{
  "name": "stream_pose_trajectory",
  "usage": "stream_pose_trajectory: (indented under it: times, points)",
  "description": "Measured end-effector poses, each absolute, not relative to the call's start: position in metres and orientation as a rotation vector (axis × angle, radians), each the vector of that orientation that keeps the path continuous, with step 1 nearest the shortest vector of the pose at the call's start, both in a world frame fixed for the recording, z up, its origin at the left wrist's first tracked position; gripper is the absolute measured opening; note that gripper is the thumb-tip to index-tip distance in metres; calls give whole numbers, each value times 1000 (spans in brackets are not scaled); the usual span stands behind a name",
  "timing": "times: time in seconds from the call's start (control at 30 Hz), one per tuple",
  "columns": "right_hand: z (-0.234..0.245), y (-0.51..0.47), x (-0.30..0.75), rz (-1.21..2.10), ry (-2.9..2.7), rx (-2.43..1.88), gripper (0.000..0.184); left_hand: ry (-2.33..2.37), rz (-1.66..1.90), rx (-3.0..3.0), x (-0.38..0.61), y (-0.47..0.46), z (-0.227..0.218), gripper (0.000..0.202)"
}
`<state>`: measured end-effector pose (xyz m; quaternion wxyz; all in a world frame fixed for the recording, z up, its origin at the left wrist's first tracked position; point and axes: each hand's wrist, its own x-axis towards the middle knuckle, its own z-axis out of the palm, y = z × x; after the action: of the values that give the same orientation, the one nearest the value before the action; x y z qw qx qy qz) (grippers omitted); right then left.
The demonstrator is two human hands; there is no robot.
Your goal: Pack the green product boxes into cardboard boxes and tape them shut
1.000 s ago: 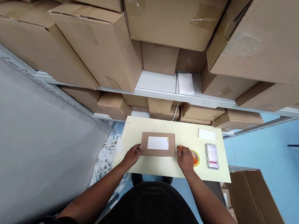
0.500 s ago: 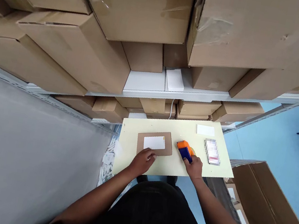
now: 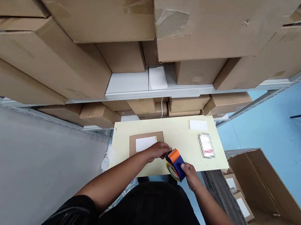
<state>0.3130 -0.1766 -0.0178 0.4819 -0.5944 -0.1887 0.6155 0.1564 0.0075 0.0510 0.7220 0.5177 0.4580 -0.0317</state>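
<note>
A flat brown cardboard parcel (image 3: 133, 142) with a white label (image 3: 145, 143) lies on the pale yellow table (image 3: 178, 133). My right hand (image 3: 190, 174) grips an orange and blue tape dispenser (image 3: 176, 162) with a yellow tape roll, held just above the table's near edge. My left hand (image 3: 157, 150) is curled at the dispenser's orange front end, fingers pinched together there, right beside the parcel's right side.
A white card (image 3: 198, 125) and a small blurred packet (image 3: 206, 145) lie at the table's far right. Shelves stacked with cardboard boxes (image 3: 208, 18) loom ahead. An open carton (image 3: 266, 199) with small items stands on the blue floor at right. A grey wall is left.
My right hand has lifted the tape dispenser off the table and drawn it nearer. My left hand left the parcel and moved right to the dispenser's front. The view swung rightward.
</note>
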Motion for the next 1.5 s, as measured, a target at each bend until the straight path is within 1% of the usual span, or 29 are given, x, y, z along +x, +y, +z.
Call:
stream_pose_trajectory:
  times: [0.13,0.23,0.33,0.4,0.47,0.6,0.73,0.87,1.07,1.13,1.2,1.3,1.37,1.4,1.43,1.5]
  points:
    - [-25,-174,316,1485,-517,-1518,53,1076,-103,1265,161,4,48,31]
    - [-28,-169,316,1459,-475,-1551,57,1120,-215,1549,171,13,50,22]
    - [-29,-168,315,1419,-325,-1556,59,1062,-392,1986,194,37,50,24]
    - [-32,-172,316,1396,-188,-1576,58,1041,-455,2132,213,59,45,29]
    - [-37,-179,315,1424,-67,-1588,57,1034,-534,2200,231,78,37,29]
    - [-62,-192,306,1597,106,-1567,57,935,-813,2296,256,92,10,15]
    - [-94,-194,285,1735,275,-1478,57,837,-1028,2372,263,77,-19,24]
    - [-112,-195,266,1826,376,-1303,55,787,-1126,2442,258,69,-35,31]
    - [-116,-197,258,1816,379,-1231,55,778,-1100,2543,244,72,-40,33]
    - [-117,-198,256,1803,374,-1229,53,786,-1031,2575,242,71,-36,33]
    - [-118,-198,253,1816,372,-1214,53,778,-819,2603,237,68,-28,29]
    - [-117,-196,246,1825,355,-1184,55,828,-338,2613,212,68,-9,25]
    - [-116,-195,240,1811,328,-1180,54,968,-109,2606,179,71,4,30]
    - [-115,-194,237,1805,319,-1181,53,1057,-65,2596,157,74,8,35]
    - [-115,-193,234,1802,319,-1181,51,1145,-66,2581,132,77,11,42]
    - [-114,-191,227,1793,338,-1172,50,1258,-177,2517,79,80,13,58]
